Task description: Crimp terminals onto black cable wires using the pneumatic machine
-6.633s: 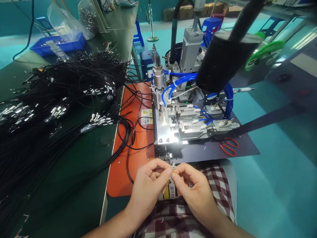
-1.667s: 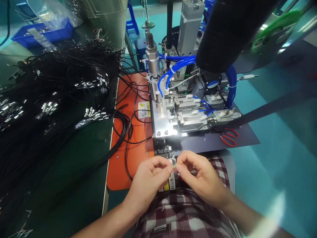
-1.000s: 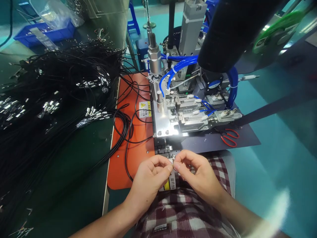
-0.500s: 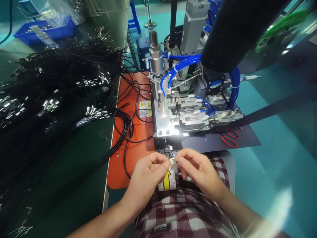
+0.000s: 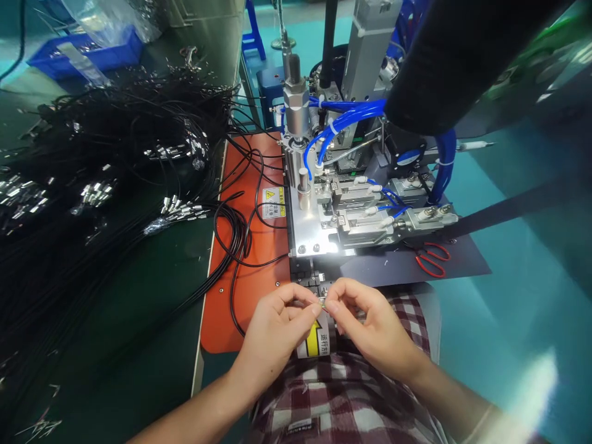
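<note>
- The left hand (image 5: 277,330) and the right hand (image 5: 370,327) meet fingertip to fingertip at the near edge of the bench, just above the checked red-and-white shirt (image 5: 333,401).
- Both hands are pinched shut on one small metal-tipped wire end (image 5: 322,304), left thumb and forefinger on its left side, right thumb and forefinger on its right; the piece is too small to tell its exact form.
- That wire end sits directly in front of the silver pneumatic crimping fixture with blue air hoses (image 5: 351,209), just near of its dark front block, and over a yellow arrow label (image 5: 317,338).
- To do this fine work well, I judge the hands should stay close together, wrists braced, so the tiny tip remains steady and aligned.
- The thin black cable (image 5: 235,246) loops left across the orange mat (image 5: 250,277); keeping it slack would avoid tugging the tip.
- Red-handled scissors (image 5: 432,258) lie to the right, well apart.
- A heap of black cables with silver ferrules (image 5: 102,185) fills the far left.
</note>
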{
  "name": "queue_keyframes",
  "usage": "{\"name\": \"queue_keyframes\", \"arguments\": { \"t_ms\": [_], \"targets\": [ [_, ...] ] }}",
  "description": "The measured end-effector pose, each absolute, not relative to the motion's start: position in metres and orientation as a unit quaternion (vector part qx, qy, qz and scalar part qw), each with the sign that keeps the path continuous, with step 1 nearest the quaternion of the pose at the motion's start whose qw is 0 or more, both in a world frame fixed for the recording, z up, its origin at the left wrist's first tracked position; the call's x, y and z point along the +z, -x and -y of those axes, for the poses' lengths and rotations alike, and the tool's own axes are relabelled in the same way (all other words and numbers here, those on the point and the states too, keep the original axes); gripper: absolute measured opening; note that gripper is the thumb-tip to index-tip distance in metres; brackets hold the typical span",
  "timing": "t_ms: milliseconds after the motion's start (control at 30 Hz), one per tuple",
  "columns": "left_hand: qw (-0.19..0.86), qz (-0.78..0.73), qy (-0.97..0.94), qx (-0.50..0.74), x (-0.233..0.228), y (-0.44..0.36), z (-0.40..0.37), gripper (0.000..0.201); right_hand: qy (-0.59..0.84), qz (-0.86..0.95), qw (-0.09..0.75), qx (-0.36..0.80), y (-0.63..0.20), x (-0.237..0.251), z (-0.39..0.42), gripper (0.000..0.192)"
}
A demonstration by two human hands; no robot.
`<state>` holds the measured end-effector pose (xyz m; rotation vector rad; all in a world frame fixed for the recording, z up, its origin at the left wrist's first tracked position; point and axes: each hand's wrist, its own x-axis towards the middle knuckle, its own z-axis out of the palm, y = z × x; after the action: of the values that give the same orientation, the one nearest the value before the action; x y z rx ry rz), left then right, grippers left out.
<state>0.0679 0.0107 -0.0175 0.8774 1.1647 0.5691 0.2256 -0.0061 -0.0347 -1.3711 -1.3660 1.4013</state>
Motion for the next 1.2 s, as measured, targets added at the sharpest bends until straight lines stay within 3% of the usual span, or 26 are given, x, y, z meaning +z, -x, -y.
{"name": "queue_keyframes", "arguments": {
  "t_ms": [233, 400, 500, 700, 967, 1200],
  "targets": [
    [0.647, -0.518, -0.466, 0.309, -0.013, -0.071, -0.01, 0.016, 0.499, 0.438, 0.356, 0.657, -0.224, -0.036, 0.005, 0.021],
    [0.664, -0.52, -0.482, 0.239, -0.011, -0.069, -0.018, 0.012, 0.521, 0.413, 0.373, 0.647, -0.23, -0.037, 0.0, 0.021],
    [0.52, -0.517, -0.632, 0.252, -0.018, -0.064, -0.024, 0.005, 0.536, 0.41, 0.378, 0.633, -0.233, -0.041, -0.009, 0.02],
    [0.267, -0.395, -0.845, 0.241, -0.041, -0.051, -0.037, 0.023, 0.533, 0.407, 0.376, 0.64, -0.233, -0.061, -0.024, 0.026],
    [0.131, -0.323, -0.913, 0.211, -0.047, -0.048, -0.044, 0.029, 0.542, 0.392, 0.372, 0.644, -0.236, -0.069, -0.025, 0.027],
    [0.08, -0.313, -0.927, 0.188, -0.048, -0.046, -0.044, 0.029, 0.552, 0.398, 0.361, 0.638, -0.236, -0.068, -0.026, 0.029]
  ]
}}
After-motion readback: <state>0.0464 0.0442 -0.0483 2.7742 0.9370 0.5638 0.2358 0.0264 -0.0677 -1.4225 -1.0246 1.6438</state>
